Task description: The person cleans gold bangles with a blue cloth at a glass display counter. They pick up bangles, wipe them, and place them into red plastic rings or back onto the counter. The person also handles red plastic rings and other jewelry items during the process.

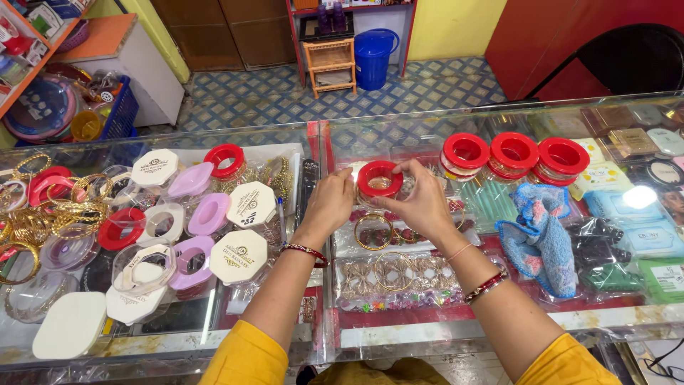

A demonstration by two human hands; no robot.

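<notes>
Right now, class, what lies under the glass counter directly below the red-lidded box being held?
Under the counter below the box: gold bangles and packets of small ornaments. Both hands hide what lies beneath them.

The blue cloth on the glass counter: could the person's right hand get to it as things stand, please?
Probably yes: the blue cloth lies uncovered on the counter beside the right hand. But that hand, with the left hand, holds a red-lidded box.

Both arms wear yellow sleeves that end well back from each hand. A red bangle (308,252) circles the wrist behind the left hand (329,203). Behind the right hand (420,203) sit a thin pink thread (459,251) and a red bangle (486,285).
</notes>
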